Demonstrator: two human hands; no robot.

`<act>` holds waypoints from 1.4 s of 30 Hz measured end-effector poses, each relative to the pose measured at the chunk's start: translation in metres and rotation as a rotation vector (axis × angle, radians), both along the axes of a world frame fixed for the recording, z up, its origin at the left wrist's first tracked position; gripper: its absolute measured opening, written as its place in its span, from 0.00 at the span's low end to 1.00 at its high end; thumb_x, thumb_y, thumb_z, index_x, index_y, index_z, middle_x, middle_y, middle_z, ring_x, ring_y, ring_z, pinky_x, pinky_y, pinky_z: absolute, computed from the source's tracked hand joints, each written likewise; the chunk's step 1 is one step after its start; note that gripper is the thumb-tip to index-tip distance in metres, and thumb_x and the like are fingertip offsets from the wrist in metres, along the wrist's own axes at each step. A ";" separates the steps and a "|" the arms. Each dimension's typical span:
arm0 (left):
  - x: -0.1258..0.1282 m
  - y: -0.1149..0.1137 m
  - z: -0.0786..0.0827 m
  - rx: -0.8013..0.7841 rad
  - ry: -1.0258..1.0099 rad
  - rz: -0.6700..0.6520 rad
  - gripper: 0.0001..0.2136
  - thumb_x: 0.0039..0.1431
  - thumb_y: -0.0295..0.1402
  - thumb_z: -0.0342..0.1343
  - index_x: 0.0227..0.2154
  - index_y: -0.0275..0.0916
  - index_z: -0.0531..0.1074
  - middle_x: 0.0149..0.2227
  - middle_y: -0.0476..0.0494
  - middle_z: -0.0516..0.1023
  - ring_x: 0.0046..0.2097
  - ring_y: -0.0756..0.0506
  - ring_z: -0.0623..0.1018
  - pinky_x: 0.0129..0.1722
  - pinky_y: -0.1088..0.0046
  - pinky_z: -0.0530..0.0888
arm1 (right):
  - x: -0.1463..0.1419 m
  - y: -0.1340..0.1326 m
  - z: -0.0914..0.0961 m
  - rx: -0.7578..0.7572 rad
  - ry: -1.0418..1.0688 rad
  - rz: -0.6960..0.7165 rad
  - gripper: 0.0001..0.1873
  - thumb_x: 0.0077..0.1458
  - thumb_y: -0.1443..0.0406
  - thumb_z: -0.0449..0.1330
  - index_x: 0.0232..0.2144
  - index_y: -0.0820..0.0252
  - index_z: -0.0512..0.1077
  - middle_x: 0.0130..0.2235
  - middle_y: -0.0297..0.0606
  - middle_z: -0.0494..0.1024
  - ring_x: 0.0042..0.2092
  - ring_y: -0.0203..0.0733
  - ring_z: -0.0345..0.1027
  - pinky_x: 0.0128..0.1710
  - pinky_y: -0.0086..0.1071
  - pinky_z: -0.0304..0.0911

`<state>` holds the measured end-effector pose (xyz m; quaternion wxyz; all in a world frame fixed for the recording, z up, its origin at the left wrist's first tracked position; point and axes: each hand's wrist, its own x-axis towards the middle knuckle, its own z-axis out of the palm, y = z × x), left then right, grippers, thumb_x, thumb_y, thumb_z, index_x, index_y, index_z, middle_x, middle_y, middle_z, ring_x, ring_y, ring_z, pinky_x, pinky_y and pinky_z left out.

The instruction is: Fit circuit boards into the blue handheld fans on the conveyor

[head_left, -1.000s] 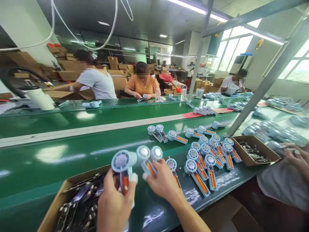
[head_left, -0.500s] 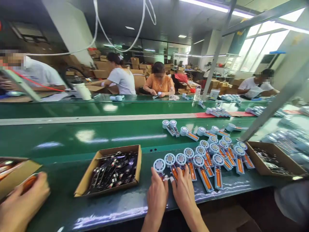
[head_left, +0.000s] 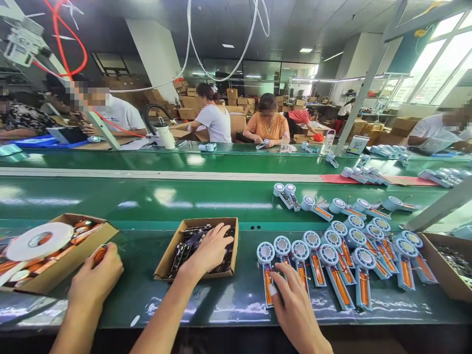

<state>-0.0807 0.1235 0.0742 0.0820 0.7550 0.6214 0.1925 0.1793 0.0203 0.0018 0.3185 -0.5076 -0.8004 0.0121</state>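
My left hand reaches over a cardboard box of small black circuit boards. Its fingers are stretched out and rest on or just above the boards. My right hand has its fingers apart, with the thumb and fingertips beside the handle of the leftmost light blue handheld fan; whether they touch it I cannot tell. Several more such fans lie to the right, with round grilled heads and uncovered handles showing orange strips and thin wires.
A co-worker's hand at left holds something orange by a box of orange parts and a white roll. Fans lie on the green belt. Another box and a slanted post stand right. People sit opposite.
My left hand has left the leftmost fan and moved left over the box of circuit boards. My right hand has shifted to that fan. The view has swung left.
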 end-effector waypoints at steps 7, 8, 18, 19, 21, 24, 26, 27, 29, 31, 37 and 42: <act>-0.001 0.010 -0.020 -0.009 -0.067 -0.222 0.08 0.62 0.35 0.56 0.40 0.43 0.78 0.52 0.39 0.80 0.57 0.38 0.76 0.62 0.52 0.68 | -0.010 -0.014 -0.011 -0.136 -0.107 0.027 0.28 0.53 0.73 0.57 0.57 0.58 0.69 0.62 0.49 0.70 0.64 0.59 0.62 0.59 0.52 0.69; -0.003 0.011 -0.023 -0.010 -0.080 -0.238 0.08 0.61 0.35 0.55 0.38 0.43 0.79 0.51 0.38 0.81 0.58 0.37 0.75 0.64 0.51 0.66 | -0.007 -0.019 -0.013 -0.127 -0.109 0.027 0.26 0.54 0.73 0.55 0.56 0.58 0.69 0.61 0.48 0.71 0.64 0.58 0.63 0.59 0.51 0.69; -0.005 -0.021 -0.008 0.407 -1.087 0.358 0.09 0.62 0.41 0.54 0.36 0.42 0.73 0.38 0.44 0.84 0.46 0.40 0.82 0.56 0.54 0.74 | -0.009 -0.005 0.010 -0.321 -0.019 -0.181 0.15 0.63 0.71 0.51 0.49 0.59 0.72 0.35 0.41 0.81 0.34 0.44 0.78 0.31 0.30 0.68; 0.002 -0.027 -0.005 0.400 -1.257 0.391 0.09 0.61 0.42 0.55 0.34 0.42 0.72 0.34 0.46 0.84 0.42 0.41 0.83 0.53 0.54 0.76 | -0.014 0.003 0.012 -0.368 -0.062 -0.214 0.17 0.63 0.72 0.51 0.51 0.61 0.71 0.35 0.42 0.82 0.35 0.45 0.78 0.31 0.30 0.67; 0.018 -0.040 -0.005 0.328 -1.482 0.410 0.11 0.59 0.43 0.58 0.31 0.41 0.70 0.28 0.49 0.82 0.35 0.42 0.83 0.48 0.55 0.78 | -0.021 0.018 0.015 -0.449 -0.143 -0.254 0.18 0.61 0.76 0.51 0.50 0.62 0.73 0.36 0.44 0.82 0.36 0.47 0.79 0.30 0.30 0.65; 0.041 -0.061 -0.019 0.113 -1.558 0.397 0.14 0.58 0.47 0.61 0.35 0.42 0.71 0.27 0.52 0.80 0.33 0.44 0.82 0.44 0.61 0.78 | -0.026 0.031 0.017 -0.477 -0.146 -0.248 0.15 0.59 0.77 0.53 0.42 0.61 0.75 0.37 0.43 0.81 0.37 0.48 0.78 0.30 0.31 0.64; 0.055 -0.076 -0.034 -0.015 -1.515 0.343 0.16 0.59 0.51 0.59 0.38 0.43 0.71 0.26 0.53 0.78 0.31 0.47 0.79 0.39 0.68 0.77 | -0.024 0.031 0.016 -0.403 -0.050 -0.190 0.13 0.61 0.75 0.53 0.41 0.60 0.75 0.37 0.42 0.80 0.37 0.47 0.77 0.33 0.31 0.65; 0.061 -0.084 -0.041 -0.078 -1.472 0.309 0.17 0.61 0.52 0.56 0.39 0.42 0.71 0.25 0.53 0.76 0.29 0.48 0.77 0.35 0.71 0.76 | -0.023 0.029 0.014 -0.356 0.016 -0.146 0.13 0.62 0.74 0.53 0.41 0.59 0.75 0.38 0.42 0.80 0.38 0.46 0.77 0.34 0.31 0.65; 0.073 -0.096 -0.055 -0.171 -1.351 0.252 0.19 0.64 0.53 0.51 0.42 0.42 0.71 0.25 0.54 0.72 0.26 0.49 0.72 0.30 0.73 0.72 | -0.021 0.024 0.010 -0.288 0.171 -0.059 0.13 0.63 0.72 0.52 0.40 0.58 0.76 0.39 0.41 0.80 0.39 0.44 0.76 0.37 0.31 0.66; 0.082 -0.101 -0.064 -0.236 -1.178 0.202 0.18 0.63 0.49 0.53 0.45 0.41 0.71 0.27 0.53 0.70 0.26 0.49 0.71 0.29 0.73 0.71 | -0.020 0.021 0.005 -0.310 0.341 -0.021 0.12 0.63 0.70 0.52 0.38 0.59 0.76 0.38 0.41 0.80 0.37 0.42 0.75 0.37 0.30 0.66; 0.088 -0.075 -0.058 -0.359 -0.806 -0.154 0.10 0.56 0.35 0.56 0.39 0.43 0.78 0.36 0.46 0.81 0.38 0.43 0.78 0.41 0.68 0.74 | -0.015 0.018 -0.009 -0.638 0.758 -0.071 0.09 0.61 0.64 0.56 0.36 0.60 0.75 0.29 0.37 0.78 0.29 0.41 0.73 0.28 0.29 0.67; 0.087 -0.049 -0.052 -0.387 -0.790 -0.102 0.12 0.59 0.39 0.53 0.32 0.42 0.80 0.36 0.43 0.85 0.40 0.40 0.81 0.43 0.65 0.74 | -0.015 0.006 -0.016 -0.451 0.612 -0.076 0.10 0.64 0.69 0.52 0.41 0.59 0.74 0.32 0.38 0.80 0.32 0.42 0.75 0.31 0.30 0.69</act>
